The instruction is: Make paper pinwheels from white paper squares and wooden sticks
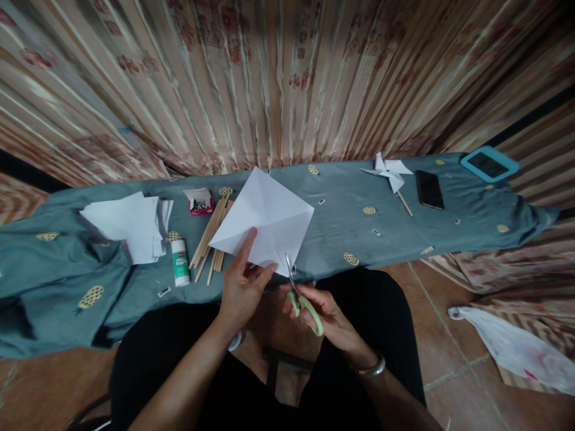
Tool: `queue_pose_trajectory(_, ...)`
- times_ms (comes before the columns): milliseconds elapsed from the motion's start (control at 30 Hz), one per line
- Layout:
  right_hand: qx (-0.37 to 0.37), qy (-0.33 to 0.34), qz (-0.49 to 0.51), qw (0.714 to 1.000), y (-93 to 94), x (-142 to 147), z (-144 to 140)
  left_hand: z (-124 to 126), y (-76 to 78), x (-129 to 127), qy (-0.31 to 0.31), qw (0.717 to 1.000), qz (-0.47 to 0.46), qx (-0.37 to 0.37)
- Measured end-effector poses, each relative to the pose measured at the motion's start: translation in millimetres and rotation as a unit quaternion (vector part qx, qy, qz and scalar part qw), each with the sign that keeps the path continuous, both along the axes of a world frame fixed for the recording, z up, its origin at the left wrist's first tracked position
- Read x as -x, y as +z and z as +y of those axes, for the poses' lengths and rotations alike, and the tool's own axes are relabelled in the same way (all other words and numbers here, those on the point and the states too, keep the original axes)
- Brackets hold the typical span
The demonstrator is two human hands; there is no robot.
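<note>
The left hand (242, 287) pinches a creased paper square (265, 221) over the desk (359, 233) edge, one corner pointing toward the person. The right hand (323, 311) grips scissors (299, 293), blades pointing up into the near corner; their tips are hard to make out.
</note>
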State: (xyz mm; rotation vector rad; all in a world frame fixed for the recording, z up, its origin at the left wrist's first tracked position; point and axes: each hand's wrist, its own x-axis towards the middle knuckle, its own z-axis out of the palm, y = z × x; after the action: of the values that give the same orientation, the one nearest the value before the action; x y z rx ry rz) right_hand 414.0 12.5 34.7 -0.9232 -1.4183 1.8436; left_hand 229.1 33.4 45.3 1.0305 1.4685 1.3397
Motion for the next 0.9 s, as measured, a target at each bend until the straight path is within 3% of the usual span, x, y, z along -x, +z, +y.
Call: queue_pose_trajectory(900, -0.011, 0.017, -0.033, 0.999, 6.5, -2.4, 0.7, -1.1, 0.8, -3.0, -0.002, 1.0, -0.016, 0.007)
